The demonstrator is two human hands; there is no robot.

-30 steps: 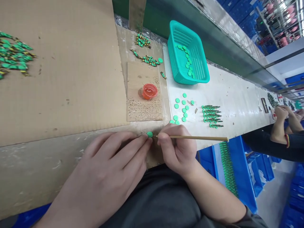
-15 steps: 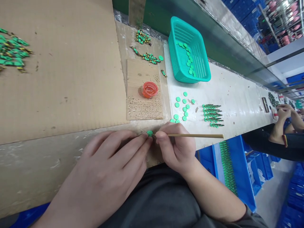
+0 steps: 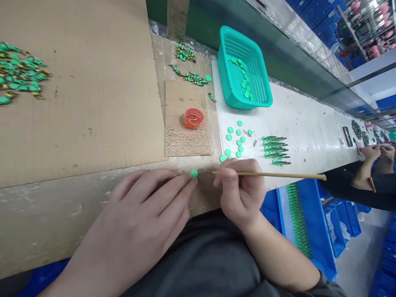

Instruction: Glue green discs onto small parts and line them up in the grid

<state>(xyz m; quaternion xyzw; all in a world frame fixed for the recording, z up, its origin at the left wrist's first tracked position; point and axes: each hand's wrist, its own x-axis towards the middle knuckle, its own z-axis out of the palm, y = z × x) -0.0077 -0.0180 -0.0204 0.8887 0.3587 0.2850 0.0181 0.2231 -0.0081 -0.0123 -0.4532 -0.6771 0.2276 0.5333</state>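
A long pale surface (image 3: pixel 309 123) runs across the view, its left part covered by a broad sheet of corrugated cardboard (image 3: pixel 93 82). A teal mesh basket (image 3: pixel 229 78) stands at the far edge of the surface with green discs scattered inside it. A smaller cardboard piece (image 3: pixel 185 140) lies just right of the big sheet and carries a shallow red cup (image 3: pixel 194 118). Below the surface's near edge are blue bins (image 3: pixel 312 222). Another person's forearms in dark sleeves (image 3: pixel 365 181) rest at the far right.

The left hand (image 3: pixel 139 222) lies at the near edge, fingers extended and close together, its fingertips pinching a small green disc (image 3: pixel 194 173) against the surface. The right hand (image 3: pixel 239 189) is closed around a thin wooden stick (image 3: pixel 278 175); the stick lies roughly level, its tip pointing toward the disc but a little apart from it, its long end reaching out to the right.

A heap of green-and-gold parts (image 3: pixel 18 74) lies on the big sheet at far left, and more such parts (image 3: pixel 188 74) beyond the red cup. A neat row of green assembled pieces (image 3: pixel 275 150) sits right of a loose cluster of green discs (image 3: pixel 236 140), both just beyond the right hand.
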